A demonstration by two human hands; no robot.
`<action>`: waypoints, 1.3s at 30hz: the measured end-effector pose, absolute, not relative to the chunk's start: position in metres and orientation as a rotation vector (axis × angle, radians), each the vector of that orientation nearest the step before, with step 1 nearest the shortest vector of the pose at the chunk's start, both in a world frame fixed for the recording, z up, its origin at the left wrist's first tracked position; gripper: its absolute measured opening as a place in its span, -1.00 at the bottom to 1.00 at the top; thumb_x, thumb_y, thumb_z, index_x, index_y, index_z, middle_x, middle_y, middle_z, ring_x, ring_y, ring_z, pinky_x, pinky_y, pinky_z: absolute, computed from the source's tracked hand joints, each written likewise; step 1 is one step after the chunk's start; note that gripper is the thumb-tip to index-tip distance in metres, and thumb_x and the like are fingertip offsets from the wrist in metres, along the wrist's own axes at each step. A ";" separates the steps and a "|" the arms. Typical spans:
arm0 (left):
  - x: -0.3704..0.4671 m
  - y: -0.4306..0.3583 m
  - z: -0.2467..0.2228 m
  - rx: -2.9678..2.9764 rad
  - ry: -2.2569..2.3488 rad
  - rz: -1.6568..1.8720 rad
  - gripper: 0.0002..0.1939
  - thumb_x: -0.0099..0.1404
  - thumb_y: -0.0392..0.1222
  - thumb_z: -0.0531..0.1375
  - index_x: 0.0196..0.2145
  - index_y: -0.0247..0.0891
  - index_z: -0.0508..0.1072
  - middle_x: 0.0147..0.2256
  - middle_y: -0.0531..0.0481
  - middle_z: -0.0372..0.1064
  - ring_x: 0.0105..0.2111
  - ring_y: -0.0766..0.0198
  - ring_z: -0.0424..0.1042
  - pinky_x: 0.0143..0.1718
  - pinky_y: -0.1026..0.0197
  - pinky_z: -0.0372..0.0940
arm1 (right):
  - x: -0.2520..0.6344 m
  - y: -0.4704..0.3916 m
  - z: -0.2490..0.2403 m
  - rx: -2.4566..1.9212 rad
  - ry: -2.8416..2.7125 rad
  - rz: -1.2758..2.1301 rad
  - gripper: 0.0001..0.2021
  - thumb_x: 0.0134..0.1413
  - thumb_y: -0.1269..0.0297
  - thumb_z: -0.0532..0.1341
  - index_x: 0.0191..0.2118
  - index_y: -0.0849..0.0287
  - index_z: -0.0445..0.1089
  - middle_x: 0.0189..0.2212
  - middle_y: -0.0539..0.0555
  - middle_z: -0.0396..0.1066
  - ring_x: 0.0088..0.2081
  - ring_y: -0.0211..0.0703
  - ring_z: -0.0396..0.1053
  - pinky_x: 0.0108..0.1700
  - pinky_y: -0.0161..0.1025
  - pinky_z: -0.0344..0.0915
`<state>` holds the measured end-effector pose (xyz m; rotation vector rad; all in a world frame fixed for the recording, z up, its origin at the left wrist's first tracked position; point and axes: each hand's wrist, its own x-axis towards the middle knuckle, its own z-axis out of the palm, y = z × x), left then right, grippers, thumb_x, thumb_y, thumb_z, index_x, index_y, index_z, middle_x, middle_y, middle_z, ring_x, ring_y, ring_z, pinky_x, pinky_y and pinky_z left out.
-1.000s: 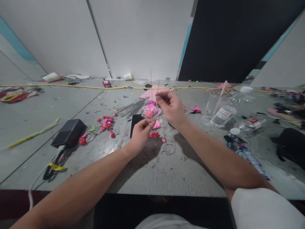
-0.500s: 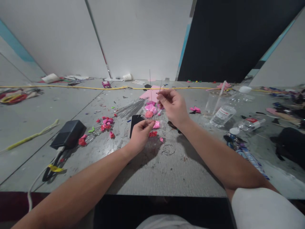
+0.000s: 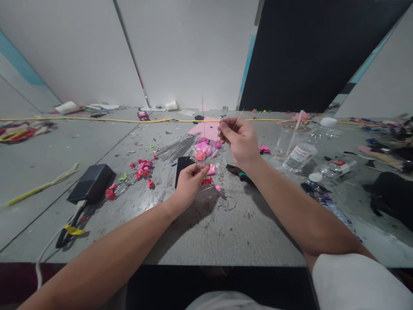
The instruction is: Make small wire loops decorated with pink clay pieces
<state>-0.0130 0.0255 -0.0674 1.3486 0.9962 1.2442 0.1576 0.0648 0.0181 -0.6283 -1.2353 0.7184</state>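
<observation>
My left hand [image 3: 192, 180] is closed in a pinch over the table, gripping a thin wire [image 3: 202, 116] that stands almost upright. Higher and to the right, my right hand [image 3: 239, 140] pinches another thin wire [image 3: 239, 115], whose end slants up past the fingers. Between and beyond the hands lie bags of pink clay [image 3: 202, 147] and a loose bundle of straight wires [image 3: 177, 147]. Below them sit red pieces [image 3: 206, 181], a small pink piece [image 3: 218, 188] and a wire ring [image 3: 227, 203]. Pliers [image 3: 238, 171] with green on the handles are partly behind my right forearm.
A dark phone-like slab [image 3: 182, 164] lies beside my left hand. Left are pink and red pieces [image 3: 143, 168] and a black power adapter [image 3: 92, 183]. Plastic bottles [image 3: 300, 157] and a clear cup [image 3: 285, 140] stand right. A yellow cord [image 3: 129, 120] crosses the back.
My right hand has shifted slightly right, and its wire has tilted from nearly upright to a rightward slant. More of the pliers shows. My left hand has stayed about still with its wire.
</observation>
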 end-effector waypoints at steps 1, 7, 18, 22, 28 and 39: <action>-0.013 0.025 -0.068 1.361 0.992 1.239 -0.66 0.24 0.09 0.43 -0.37 -0.29 0.63 -0.55 0.08 0.25 -0.55 0.38 0.05 -0.52 0.22 -0.04 | 0.159 0.065 0.019 -0.630 -1.230 0.718 -0.59 0.04 -0.13 0.54 -0.27 0.06 0.48 -0.44 -0.07 0.45 -0.48 -0.31 0.36 -0.46 -0.28 0.37; -0.012 0.027 -0.072 1.438 0.975 1.237 -0.69 0.30 0.05 0.40 -0.33 -0.29 0.62 -0.51 0.08 0.25 -0.52 0.38 0.07 -0.49 0.23 -0.05 | 0.163 0.072 0.020 -0.587 -1.186 0.677 -0.63 0.15 -0.10 0.49 -0.26 0.04 0.44 -0.42 -0.06 0.39 -0.47 -0.32 0.28 -0.50 -0.30 0.26; -0.013 0.026 -0.070 1.418 0.979 1.275 -0.69 0.29 0.07 0.40 -0.35 -0.25 0.58 -0.59 0.14 0.15 -0.58 0.39 0.03 -0.55 0.23 -0.09 | 0.164 0.080 0.018 -0.583 -1.200 0.613 -0.64 0.34 -0.12 0.35 -0.21 0.02 0.31 -0.36 -0.07 0.31 -0.48 -0.33 0.19 -0.48 -0.31 0.19; -0.015 0.029 -0.067 1.354 0.970 1.327 -0.65 0.27 0.12 0.41 -0.36 -0.23 0.55 -0.61 0.15 0.16 -0.60 0.39 0.04 -0.57 0.22 -0.08 | 0.167 0.082 0.018 -0.613 -1.159 0.586 -0.66 0.38 -0.11 0.32 -0.21 0.01 0.29 -0.39 -0.08 0.28 -0.49 -0.33 0.19 -0.47 -0.31 0.23; -0.018 0.029 -0.062 1.401 0.997 1.281 -0.64 0.27 0.14 0.41 -0.36 -0.23 0.58 -0.63 0.12 0.19 -0.59 0.36 0.05 -0.56 0.20 -0.07 | 0.177 0.087 0.019 -0.736 -1.123 0.553 -0.66 0.37 -0.13 0.32 -0.20 0.00 0.29 -0.37 -0.07 0.29 -0.47 -0.32 0.23 -0.47 -0.30 0.25; -0.023 0.040 -0.058 1.373 1.014 1.240 -0.61 0.20 0.17 0.44 -0.38 -0.24 0.57 -0.60 0.13 0.14 -0.61 0.40 0.06 -0.57 0.24 -0.11 | 0.218 0.080 0.066 -0.648 -0.924 0.418 -0.81 0.50 0.38 0.16 -0.24 0.02 0.23 -0.43 -0.12 0.23 -0.51 -0.33 0.20 -0.48 -0.34 0.12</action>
